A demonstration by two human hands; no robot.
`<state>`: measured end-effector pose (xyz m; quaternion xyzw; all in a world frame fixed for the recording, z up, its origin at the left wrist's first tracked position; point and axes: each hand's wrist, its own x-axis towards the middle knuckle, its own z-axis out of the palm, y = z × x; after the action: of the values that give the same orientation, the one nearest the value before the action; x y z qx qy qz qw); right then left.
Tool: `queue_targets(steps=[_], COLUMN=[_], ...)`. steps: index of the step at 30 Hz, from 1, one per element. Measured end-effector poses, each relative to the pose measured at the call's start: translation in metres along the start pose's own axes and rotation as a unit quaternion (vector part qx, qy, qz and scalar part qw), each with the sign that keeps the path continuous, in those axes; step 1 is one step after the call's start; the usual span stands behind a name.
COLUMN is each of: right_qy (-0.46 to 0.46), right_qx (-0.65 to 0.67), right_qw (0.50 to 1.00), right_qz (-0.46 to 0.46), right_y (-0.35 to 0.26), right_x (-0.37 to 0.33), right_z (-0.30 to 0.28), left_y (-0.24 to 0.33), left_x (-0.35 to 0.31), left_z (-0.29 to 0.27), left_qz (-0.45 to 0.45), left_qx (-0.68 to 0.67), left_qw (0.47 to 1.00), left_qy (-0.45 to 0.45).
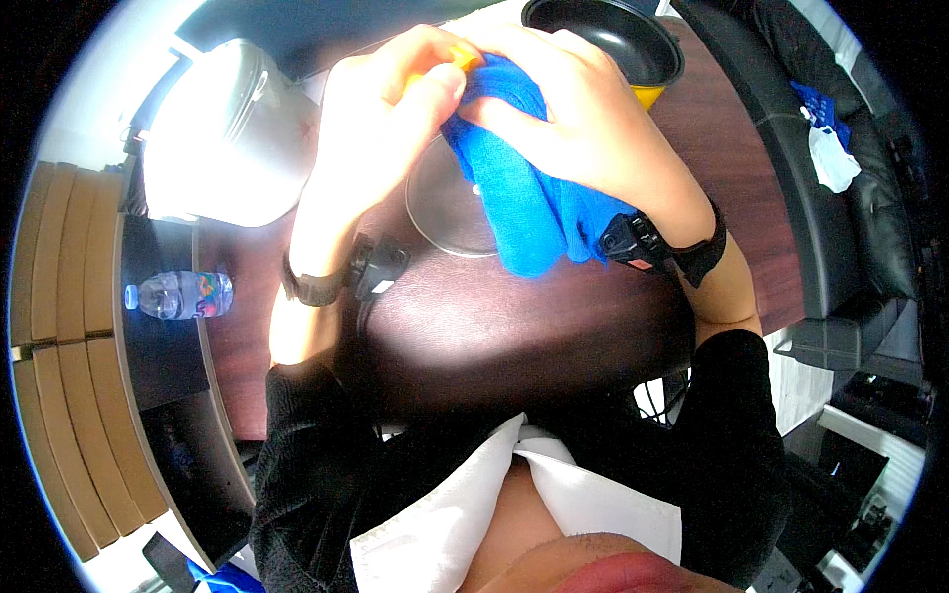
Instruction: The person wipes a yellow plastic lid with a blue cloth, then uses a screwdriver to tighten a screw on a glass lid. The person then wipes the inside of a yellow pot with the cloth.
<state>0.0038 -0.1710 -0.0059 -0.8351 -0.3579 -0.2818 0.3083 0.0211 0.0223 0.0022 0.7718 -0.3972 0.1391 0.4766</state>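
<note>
Both the left hand and the right hand are hovering close together over the far part of the table. The left one is pinching a small yellow piece between thumb and fingers; these are covering most of it, so its shape is staying unclear. The right one is grasping a blue cloth, thumb lying across the near side, and the folds are hanging toward the person. The cloth's upper end is sitting just beside the yellow piece, between the hands. A clear round lid is lying on the table, partly hiding behind the cloth; I cannot tell whether they are touching. A black pan, yellow outside, is sitting beyond the right hand. A white container is standing left of the left hand, and a bottle is showing nearer the person.
</note>
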Motion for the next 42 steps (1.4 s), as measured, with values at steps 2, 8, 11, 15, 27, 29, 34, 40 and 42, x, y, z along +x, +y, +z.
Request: queue_targets(steps=[2, 8, 11, 15, 27, 29, 34, 40, 42], right_qy=[0.009, -0.018, -0.024, 0.038, 0.069, 0.069, 0.036, 0.072, 0.079], right_qx=[0.016, 0.068, 0.099, 0.109, 0.092, 0.089, 0.046, -0.056, -0.052], right_qw=[1.0, 0.997, 0.995, 0.993, 0.993, 0.993, 0.996, 0.992, 0.992], right_qz=[-0.021, 0.006, 0.023, 0.014, -0.015, -0.047, -0.07, -0.091, -0.084], right_y=[0.008, 0.011, 0.012, 0.003, -0.011, -0.004, -0.01, -0.008, -0.007], right_x=[0.0, -0.002, -0.002, 0.002, 0.009, 0.005, 0.004, 0.001, 0.001], right_z=[0.003, 0.002, 0.001, -0.003, -0.021, -0.017, -0.018, -0.005, -0.005], left_y=[0.006, 0.007, 0.009, 0.01, -0.003, -0.006, -0.017, 0.005, 0.001], left_x=[0.0, -0.002, -0.002, 0.001, -0.002, -0.001, -0.003, -0.002, -0.004], left_z=[0.001, 0.005, 0.005, 0.002, -0.026, -0.026, -0.016, -0.009, -0.007], left_qz=[-0.025, -0.082, -0.07, -0.016, -0.156, -0.148, -0.096, -0.15, -0.107], left_qx=[0.016, 0.067, 0.062, 0.025, -0.022, -0.055, 0.036, -0.005, 0.017], left_qw=[1.0, 0.994, 0.995, 1.0, 0.985, 0.987, 0.994, 0.988, 0.994], left_qy=[-0.003, -0.04, -0.035, -0.004, 0.071, 0.032, 0.044, -0.028, -0.023])
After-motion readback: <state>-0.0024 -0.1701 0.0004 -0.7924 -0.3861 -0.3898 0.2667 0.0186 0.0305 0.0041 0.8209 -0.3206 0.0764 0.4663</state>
